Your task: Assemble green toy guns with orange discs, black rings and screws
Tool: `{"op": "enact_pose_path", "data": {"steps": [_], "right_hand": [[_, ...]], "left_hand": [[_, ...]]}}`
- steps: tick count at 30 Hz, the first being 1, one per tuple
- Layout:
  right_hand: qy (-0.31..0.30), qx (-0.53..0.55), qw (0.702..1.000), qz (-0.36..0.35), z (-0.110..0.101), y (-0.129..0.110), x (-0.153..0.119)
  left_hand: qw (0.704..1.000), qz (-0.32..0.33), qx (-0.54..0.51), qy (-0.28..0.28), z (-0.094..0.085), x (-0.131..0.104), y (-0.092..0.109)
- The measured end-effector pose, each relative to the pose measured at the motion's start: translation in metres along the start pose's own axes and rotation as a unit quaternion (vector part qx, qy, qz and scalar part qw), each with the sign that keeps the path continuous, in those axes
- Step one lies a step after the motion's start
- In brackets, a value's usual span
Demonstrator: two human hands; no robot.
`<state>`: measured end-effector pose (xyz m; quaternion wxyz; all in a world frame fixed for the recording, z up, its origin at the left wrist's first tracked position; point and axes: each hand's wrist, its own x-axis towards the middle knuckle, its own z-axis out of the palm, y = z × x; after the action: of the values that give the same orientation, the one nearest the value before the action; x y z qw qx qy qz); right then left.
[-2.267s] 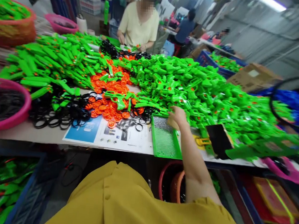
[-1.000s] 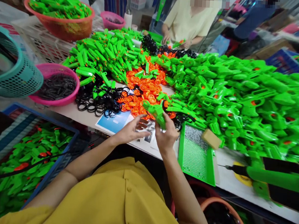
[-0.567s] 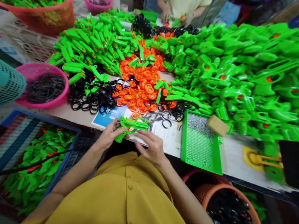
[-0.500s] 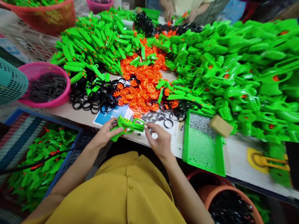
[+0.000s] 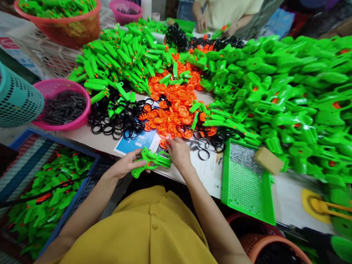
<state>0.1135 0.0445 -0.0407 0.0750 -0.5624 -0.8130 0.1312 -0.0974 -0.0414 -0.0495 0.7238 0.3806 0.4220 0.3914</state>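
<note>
Near the table's front edge, my left hand [image 5: 127, 163] is closed around the grip end of a green toy gun [image 5: 152, 159], its barrel end pointing right. The inside of the gun's frame shows on the upper side. My right hand [image 5: 179, 153] is just beyond the barrel end, fingers pinched at an orange disc [image 5: 163, 143] at the near edge of the disc pile. Those fingertips partly cover the disc. Small grey parts lying by this spot are mostly hidden behind the right hand.
Orange discs [image 5: 177, 110] heap mid-table, with black rings [image 5: 116, 124] to their left. Green gun parts [image 5: 287, 95] pile high on the right. A green tray [image 5: 244, 193] holds tiny metal pieces beside a tan block [image 5: 269, 160]. A pink basin [image 5: 87, 105] stands left. Another person [image 5: 226, 11] works opposite.
My right hand has moved from the gun's barrel end up to the near orange disc. My left hand keeps hold of the gun. The whole view has shifted slightly.
</note>
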Motion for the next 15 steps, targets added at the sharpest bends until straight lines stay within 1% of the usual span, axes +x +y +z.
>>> {"op": "enact_pose_path", "data": {"steps": [2,7,8,10,12,13,14,15], "right_hand": [[-0.015,0.016,1.0,-0.015,0.002,-0.005,0.009],[-0.017,0.065,0.996,-0.058,-0.001,-0.006,0.028],[-0.007,0.08,0.995,-0.062,-0.004,-0.005,0.032],[0.037,0.1,0.993,-0.058,-0.011,-0.001,0.042],[0.092,0.083,0.991,-0.044,-0.021,0.002,0.055],[0.108,0.057,0.992,-0.034,-0.025,0.004,0.062],[0.109,0.026,0.993,-0.022,-0.029,0.005,0.069],[0.097,-0.004,0.995,-0.008,-0.032,0.006,0.074]], "left_hand": [[1.0,-0.004,-0.011,0.01,-0.001,0.002,0.001],[0.999,-0.009,-0.042,0.017,-0.004,0.01,0.0],[0.999,-0.004,-0.045,0.023,-0.004,0.012,-0.001],[0.998,-0.001,-0.053,0.031,-0.003,0.017,-0.003],[0.998,-0.015,-0.066,0.018,0.0,0.023,-0.004],[0.997,-0.025,-0.072,0.008,0.001,0.025,-0.004],[0.997,-0.035,-0.076,-0.001,0.003,0.028,-0.004],[0.996,-0.042,-0.078,-0.008,0.004,0.03,-0.004]]}}
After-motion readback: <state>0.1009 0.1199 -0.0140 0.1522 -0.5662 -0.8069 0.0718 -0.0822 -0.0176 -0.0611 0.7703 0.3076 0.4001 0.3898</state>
